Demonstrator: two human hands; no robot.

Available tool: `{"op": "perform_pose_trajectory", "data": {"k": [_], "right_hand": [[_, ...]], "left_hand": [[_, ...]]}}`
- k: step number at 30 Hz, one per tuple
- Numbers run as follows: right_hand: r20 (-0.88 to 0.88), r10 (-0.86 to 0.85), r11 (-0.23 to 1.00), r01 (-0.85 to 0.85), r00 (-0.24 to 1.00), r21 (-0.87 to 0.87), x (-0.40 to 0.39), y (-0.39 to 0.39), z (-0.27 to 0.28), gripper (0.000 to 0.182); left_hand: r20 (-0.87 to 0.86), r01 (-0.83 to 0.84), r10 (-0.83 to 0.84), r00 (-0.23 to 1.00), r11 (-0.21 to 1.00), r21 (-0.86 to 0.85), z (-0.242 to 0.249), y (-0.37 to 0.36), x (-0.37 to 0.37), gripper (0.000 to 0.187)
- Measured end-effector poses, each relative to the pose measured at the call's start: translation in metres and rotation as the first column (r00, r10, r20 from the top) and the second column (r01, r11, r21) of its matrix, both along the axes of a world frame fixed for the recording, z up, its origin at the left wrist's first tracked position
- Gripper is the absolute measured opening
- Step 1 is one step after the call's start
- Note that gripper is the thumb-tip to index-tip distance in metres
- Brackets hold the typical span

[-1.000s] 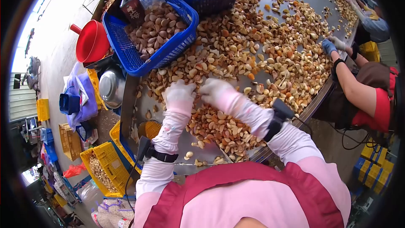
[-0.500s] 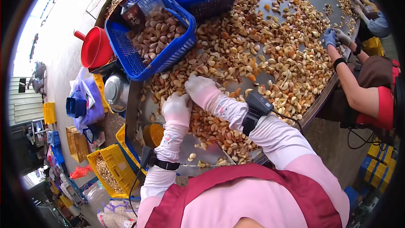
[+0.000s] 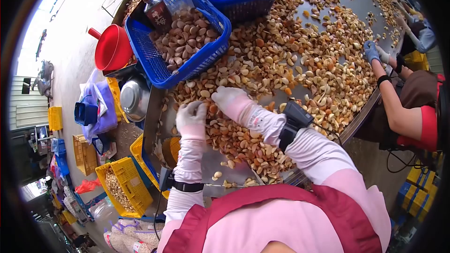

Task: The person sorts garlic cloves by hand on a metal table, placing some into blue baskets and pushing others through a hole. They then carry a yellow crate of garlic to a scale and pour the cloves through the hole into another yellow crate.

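**Sorting garlic cloves at the near edge of the table**

Working from the near rim of the metal table (image 3: pixel 220 159), the person in pink sleeves has both gloved hands down among the loose garlic cloves (image 3: pixel 243 143); a small wrist device is strapped on each forearm. The left hand (image 3: pixel 191 115) rests on the cloves at the near-left part of the spread, fingers curled; whether it pinches a clove cannot be told. The right hand (image 3: pixel 228 98) lies just beside it, a little farther in, fingers bent down into the pile; its grip is likewise hidden. The step in hand looks like picking through the pile clove by clove; the next move would call for a light pinch on a single clove, without dragging neighbours over the rim.

Beyond the hands stands a blue basket (image 3: pixel 154 61) partly filled with cloves, a dark packet lying in it; a second blue basket (image 3: pixel 248 4) sits farther off. Left of the table are a red funnel (image 3: pixel 112 47) and a steel bowl (image 3: pixel 135 98). At the far right a co-worker's blue-gloved hand (image 3: pixel 371 51) reaches onto the cloves.
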State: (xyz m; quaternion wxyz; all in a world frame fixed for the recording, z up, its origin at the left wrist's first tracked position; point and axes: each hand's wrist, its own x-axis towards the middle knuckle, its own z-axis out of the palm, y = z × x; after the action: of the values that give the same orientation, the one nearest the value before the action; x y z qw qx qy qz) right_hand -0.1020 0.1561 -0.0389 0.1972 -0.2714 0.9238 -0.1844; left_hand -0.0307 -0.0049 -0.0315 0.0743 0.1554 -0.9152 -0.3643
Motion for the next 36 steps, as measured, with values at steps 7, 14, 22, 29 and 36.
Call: {"op": "perform_pose_trajectory", "data": {"k": [7,14,22,29,36], "right_hand": [[0.624,-0.089,0.735,0.474,0.777,-0.485,-0.003,0.057,0.026,0.014],[-0.006,0.159,0.987,-0.159,0.987,-0.001,0.039,0.022,0.001,0.022],[0.546,0.009,0.794,0.326,0.838,-0.513,0.034,0.112,0.022,0.016],[0.005,-0.019,0.999,0.019,1.0,-0.026,0.123,0.098,0.015,0.015],[0.107,0.161,0.986,-0.154,0.981,-0.067,0.116,0.09,0.031,0.017]], "left_hand": [[-0.096,0.276,-0.311,0.946,0.923,-0.27,0.018,0.006,-0.009,0.017],[0.318,0.427,-0.295,0.901,0.482,-0.765,0.008,0.03,-0.049,0.011],[0.418,0.492,-0.261,0.87,0.388,-0.779,0.005,0.025,-0.044,0.017],[0.242,0.302,-0.32,0.916,0.947,0.109,0.018,0.006,-0.038,0.013],[0.174,-0.186,-0.281,0.944,-0.015,0.983,0.019,0.0,0.014,0.027]]}}
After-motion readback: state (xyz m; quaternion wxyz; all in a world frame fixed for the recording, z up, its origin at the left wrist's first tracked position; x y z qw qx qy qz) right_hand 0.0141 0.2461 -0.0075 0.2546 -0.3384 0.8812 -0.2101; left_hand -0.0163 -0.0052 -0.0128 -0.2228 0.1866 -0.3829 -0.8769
